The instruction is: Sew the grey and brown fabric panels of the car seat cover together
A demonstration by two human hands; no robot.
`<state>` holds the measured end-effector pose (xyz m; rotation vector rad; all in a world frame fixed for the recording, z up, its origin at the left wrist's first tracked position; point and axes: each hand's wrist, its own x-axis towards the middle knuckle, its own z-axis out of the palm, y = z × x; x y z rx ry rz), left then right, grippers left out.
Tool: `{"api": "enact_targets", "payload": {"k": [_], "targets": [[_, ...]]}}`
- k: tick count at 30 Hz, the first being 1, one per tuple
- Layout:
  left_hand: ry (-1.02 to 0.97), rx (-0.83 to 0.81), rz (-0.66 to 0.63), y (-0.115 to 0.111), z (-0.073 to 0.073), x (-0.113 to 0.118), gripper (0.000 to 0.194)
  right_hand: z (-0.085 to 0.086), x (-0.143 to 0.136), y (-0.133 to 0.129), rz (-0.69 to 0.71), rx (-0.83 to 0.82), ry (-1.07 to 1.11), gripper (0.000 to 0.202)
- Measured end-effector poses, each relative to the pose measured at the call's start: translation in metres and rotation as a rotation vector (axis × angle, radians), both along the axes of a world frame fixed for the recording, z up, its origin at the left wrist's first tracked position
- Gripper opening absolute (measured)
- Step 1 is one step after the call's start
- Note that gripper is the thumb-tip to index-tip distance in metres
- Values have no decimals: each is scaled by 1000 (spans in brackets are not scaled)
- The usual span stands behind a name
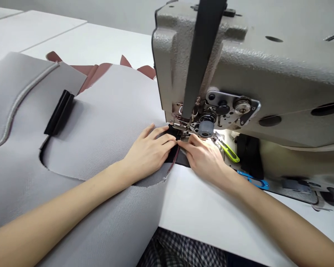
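A large light-grey fabric piece (105,122) lies folded up to the sewing machine (200,55). My left hand (149,152) rests flat on it, fingers apart, with the fingertips on a black strip (172,157) beside the presser foot (180,127). Close by, my right hand (204,154) has bent fingers closed at the strip's right edge, its index fingertip almost meeting my left fingers. A dark red edge (174,160) runs along the seam toward me. The needle point is hard to make out.
Yellow-green thread snips (229,149) and blue thread snips (254,180) lie right of my right hand. A rolled black strip (59,113) sticks up from the fabric at left. Reddish-brown pieces (96,76) show behind. The white tabletop (195,204) ends in front of me.
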<state>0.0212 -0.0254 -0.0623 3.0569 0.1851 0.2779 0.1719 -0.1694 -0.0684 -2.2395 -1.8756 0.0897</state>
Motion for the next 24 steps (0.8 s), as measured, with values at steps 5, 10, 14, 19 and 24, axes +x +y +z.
{"api": "enact_targets", "payload": {"k": [5, 10, 14, 19, 24], "targets": [[17, 43, -30, 1, -2, 1, 28, -4, 2, 1, 0, 27, 3, 42], [31, 41, -37, 5, 1, 5, 28, -9, 5, 0, 29, 109, 53, 42], [60, 16, -33, 9, 4, 9, 29, -10, 7, 0, 33, 133, 77, 42], [85, 30, -39, 4, 2, 19, 29, -10, 5, 1, 13, 110, 55, 40], [194, -13, -130, 41, 33, -3, 35, -15, 3, -1, -11, 100, 4, 39]]}}
